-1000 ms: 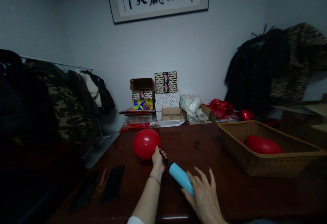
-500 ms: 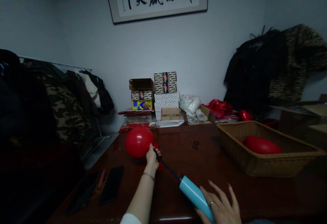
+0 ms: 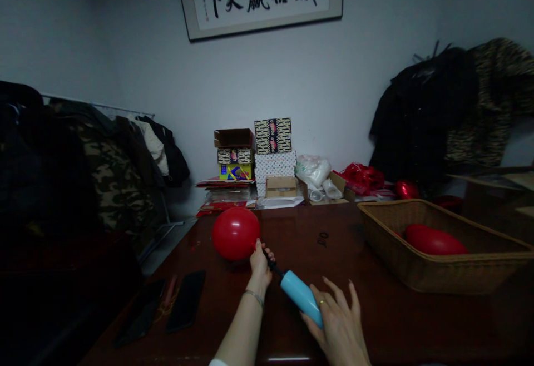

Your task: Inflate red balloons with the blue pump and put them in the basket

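A round, inflated red balloon (image 3: 236, 233) is above the dark wooden table. My left hand (image 3: 261, 263) is closed at its neck, pinching it over the black end of a hand pump; the exact join is hidden by the fingers. The light-blue barrel of the hand pump (image 3: 301, 297) points down to the right from there, with only a short length of black rod showing. Around the barrel's lower end, my right hand (image 3: 336, 318) grips with thumb and palm side, while its other fingers stick out loosely.
On the right stands a wicker basket (image 3: 442, 277) holding another red balloon (image 3: 436, 239). A black phone (image 3: 186, 301) and another dark flat item lie at left. Small black loops (image 3: 322, 238) rest mid-table. Stacked boxes (image 3: 275, 168) and plastic bags (image 3: 312, 171) line the back.
My right hand has pushed the blue barrel up and left toward my left hand, so less black rod shows. The balloon looks slightly larger. The whole view has shifted a little.
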A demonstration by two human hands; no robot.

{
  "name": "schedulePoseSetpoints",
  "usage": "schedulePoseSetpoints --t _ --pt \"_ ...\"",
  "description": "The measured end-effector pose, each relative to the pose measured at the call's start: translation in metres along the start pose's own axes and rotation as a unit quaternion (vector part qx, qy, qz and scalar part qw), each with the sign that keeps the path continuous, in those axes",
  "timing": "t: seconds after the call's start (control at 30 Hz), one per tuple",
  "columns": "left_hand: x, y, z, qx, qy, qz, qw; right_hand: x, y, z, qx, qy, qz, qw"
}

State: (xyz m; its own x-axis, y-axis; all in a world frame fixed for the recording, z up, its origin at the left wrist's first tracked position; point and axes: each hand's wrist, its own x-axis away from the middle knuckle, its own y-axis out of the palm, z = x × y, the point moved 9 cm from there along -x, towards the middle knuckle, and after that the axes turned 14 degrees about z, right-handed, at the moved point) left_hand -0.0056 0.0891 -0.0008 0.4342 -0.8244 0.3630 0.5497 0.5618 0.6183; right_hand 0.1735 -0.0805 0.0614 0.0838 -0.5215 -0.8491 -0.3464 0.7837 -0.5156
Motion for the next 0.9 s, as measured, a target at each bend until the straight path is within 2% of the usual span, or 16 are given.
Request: schedulePoseSetpoints --t 0.17,0.3,0.4,0.5,0.63,0.9 --pt "0.009 0.002 -0.011 -0.004 -0.015 -0.001 1.0 -0.013 0.008 -0.006 0.0 0.042 -0.003 0.999" --pt "0.008 0.002 -0.014 -0.008 -0.016 -0.008 1.0 -0.011 0.007 -0.007 -0.002 0.046 0.012 0.999" --pt "0.005 -0.001 -0.012 -0.013 -0.008 0.014 1.0 -0.006 0.005 -0.005 -0.008 0.042 0.017 0.999" --pt "0.002 -0.001 -0.008 -0.018 -0.009 0.021 1.0 0.001 0.002 -0.002 -0.008 0.016 0.008 1.0" --pt "-0.002 0.005 0.0 -0.011 0.002 0.0 1.0 0.015 -0.005 0.009 0.01 -0.033 0.0 0.999" --pt "-0.009 0.006 0.005 -0.01 -0.003 0.0 1.0 0.043 -0.031 0.029 0.038 -0.095 0.056 0.993"
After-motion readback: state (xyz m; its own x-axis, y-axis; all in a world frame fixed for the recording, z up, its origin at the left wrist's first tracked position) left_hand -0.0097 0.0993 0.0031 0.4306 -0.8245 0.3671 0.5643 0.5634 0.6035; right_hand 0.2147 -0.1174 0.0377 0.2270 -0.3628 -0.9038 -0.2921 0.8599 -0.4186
